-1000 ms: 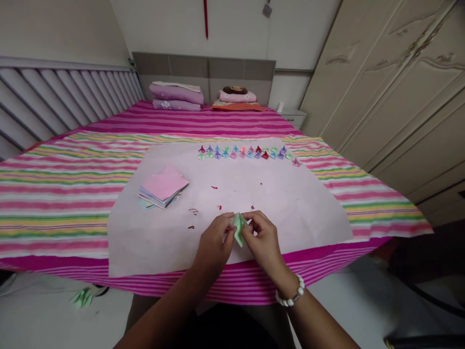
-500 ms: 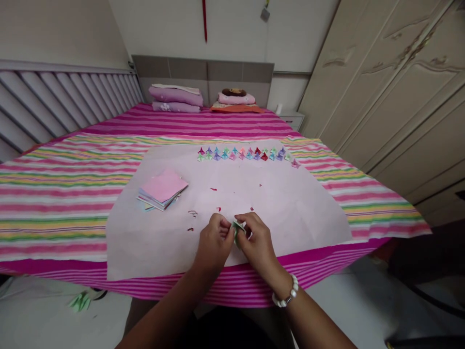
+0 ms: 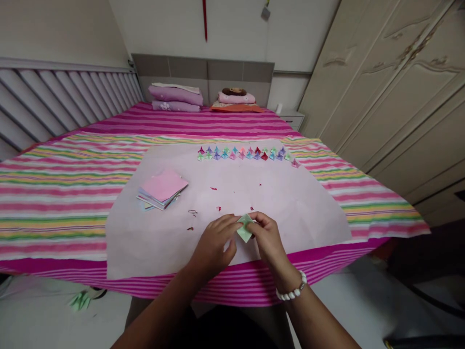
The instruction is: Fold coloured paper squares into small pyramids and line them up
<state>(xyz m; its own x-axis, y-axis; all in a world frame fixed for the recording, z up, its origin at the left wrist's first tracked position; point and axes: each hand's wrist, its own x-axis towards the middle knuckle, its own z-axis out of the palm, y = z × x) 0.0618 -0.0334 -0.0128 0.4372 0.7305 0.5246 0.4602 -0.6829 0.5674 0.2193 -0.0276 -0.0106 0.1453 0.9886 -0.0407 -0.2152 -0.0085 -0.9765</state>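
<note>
A small folded piece of light green paper [image 3: 245, 229], diamond-shaped from here, is held up just above the large pale sheet [image 3: 290, 203]. My right hand [image 3: 267, 235] grips it from the right, thumb on its front face and fingers behind. At its left corner rest the outstretched fingertips of my left hand [image 3: 216, 245]; that thumb hangs apart below, off the paper. To the left lies a pile of coloured square papers [image 3: 163, 186], pink on top. Several small folded paper pieces [image 3: 241, 154] in many colours stand in two rows along the far edge.
Dark red scraps [image 3: 213, 188] are scattered over the sheet. Beneath it is a striped bedspread [image 3: 65, 194] on a bed. Folded bedding [image 3: 176, 98] sits by the headboard. A wardrobe [image 3: 395, 87] stands at right, and green crumpled paper [image 3: 80, 301] lies on the floor at left.
The green paper has turned from edge-on to show a flat diamond face and shifted slightly right. My left thumb has come off it and the left fingers have straightened.
</note>
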